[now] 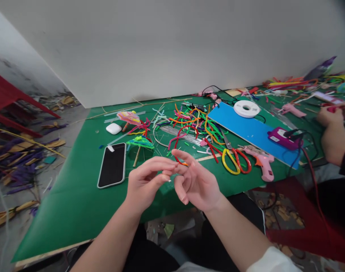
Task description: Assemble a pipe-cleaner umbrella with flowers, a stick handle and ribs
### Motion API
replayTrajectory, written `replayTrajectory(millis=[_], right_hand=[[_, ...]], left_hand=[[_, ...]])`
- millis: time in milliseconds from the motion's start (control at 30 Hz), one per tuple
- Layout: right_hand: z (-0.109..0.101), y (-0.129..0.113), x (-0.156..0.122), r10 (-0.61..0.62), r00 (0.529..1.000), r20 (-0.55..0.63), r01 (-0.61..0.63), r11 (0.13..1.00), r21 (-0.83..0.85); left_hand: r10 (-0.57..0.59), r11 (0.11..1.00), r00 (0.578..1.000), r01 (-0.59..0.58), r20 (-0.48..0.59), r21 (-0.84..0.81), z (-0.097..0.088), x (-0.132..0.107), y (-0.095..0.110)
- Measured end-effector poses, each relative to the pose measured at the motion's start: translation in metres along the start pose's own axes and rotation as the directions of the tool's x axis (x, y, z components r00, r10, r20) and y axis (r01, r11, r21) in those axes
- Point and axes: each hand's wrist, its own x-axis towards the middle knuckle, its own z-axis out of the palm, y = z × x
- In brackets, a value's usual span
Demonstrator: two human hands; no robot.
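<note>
The left hand (145, 180) and the right hand (199, 183) meet over the green table (73, 189). The left hand has its thumb and fingers brought close at the tips, and they touch the fingers of the right hand. The right hand is turned partly up, with its top finger poking out and some other fingers bent in. A tiny white bit (169, 180) shows at the tip of the left thumb (it is too small to name), and I cannot tell if either hand is pinching it.

Just past the left hand is a little green and blue umbrella (140, 142) with a stick. The phone (112, 165) lies flat to the left of it, dark side up. Behind them are a white case (114, 129) and a pink and yellow umbrella (129, 117).

A messy heap of fuzzy sticks (186, 121), in lots of colors, lies past both hands. To the right of the heap are scissors (233, 150) with one yellow loop and one red loop, and then a pink glue gun (264, 162). A blue board (246, 130) lies behind, with a white roll (240, 110) and a purple plug box (284, 138) on it. Far to the right is another person's hand (328, 116)
</note>
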Motion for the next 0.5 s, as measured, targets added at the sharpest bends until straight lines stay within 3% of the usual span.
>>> replayTrajectory(millis=[233,500], right_hand=[[-0.001,0.0,-0.001,-0.023,1.0,0.009,0.024,1.0,-0.017],[-0.003,0.009,0.0,0.042,0.999,-0.032,-0.043,0.998,-0.053]], left_hand=[[0.0,0.999,1.0,0.0,0.017,0.041,0.004,-0.001,0.004],[-0.046,0.966,0.998,0.035,0.037,0.256,0.013,-0.004,0.013]])
